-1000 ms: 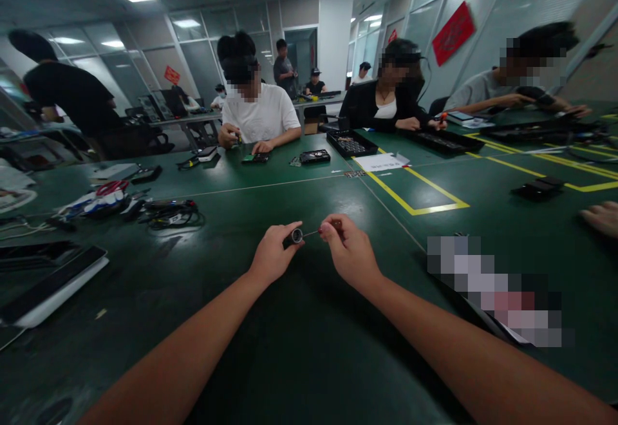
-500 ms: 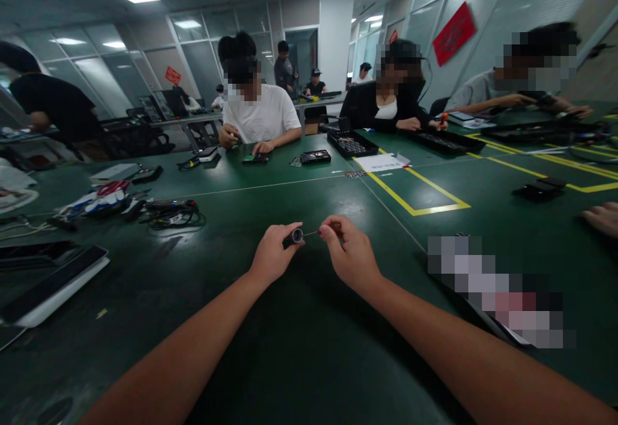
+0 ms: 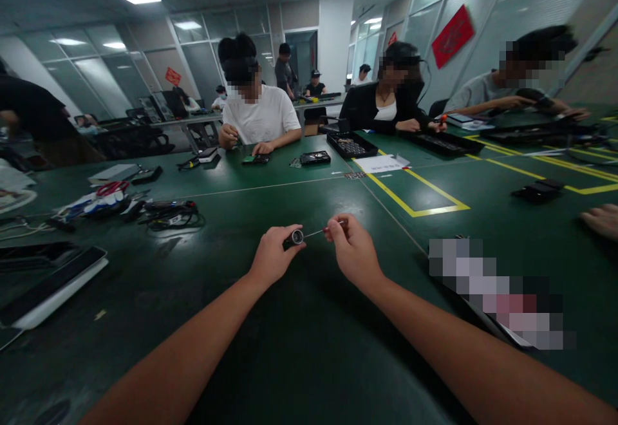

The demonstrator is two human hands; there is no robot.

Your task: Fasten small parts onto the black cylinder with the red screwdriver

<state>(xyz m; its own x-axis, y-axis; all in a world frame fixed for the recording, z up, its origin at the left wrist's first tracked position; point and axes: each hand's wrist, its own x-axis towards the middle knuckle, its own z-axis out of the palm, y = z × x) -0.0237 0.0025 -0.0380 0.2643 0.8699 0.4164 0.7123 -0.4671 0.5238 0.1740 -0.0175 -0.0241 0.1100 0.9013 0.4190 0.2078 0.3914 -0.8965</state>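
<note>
Over the green table, my left hand (image 3: pixel 273 254) is closed around a small black cylinder (image 3: pixel 296 237) with a pale ring and a round, lens-like end facing me. Its exact kind I cannot make out. To the right, my right hand (image 3: pixel 355 248) pinches a thin screwdriver (image 3: pixel 316 234) with a reddish handle. The metal shaft points left at the cylinder, its tip close to the ring's right side. Whether the tip touches the cylinder is too small to tell.
On the left lie a cable bundle (image 3: pixel 174 212), blue-white gloves (image 3: pixel 103 203) and a white-edged dark device (image 3: pixel 58 290). A partly blurred-out stack (image 3: pixel 492 290) lies to the right. Co-workers sit across the table beside black trays (image 3: pixel 351 144). Another person's hand (image 3: pixel 603 219) rests at the right edge.
My right hand has moved slightly right with the screwdriver, and more of the shaft shows. My left hand and the cylinder have hardly moved.
</note>
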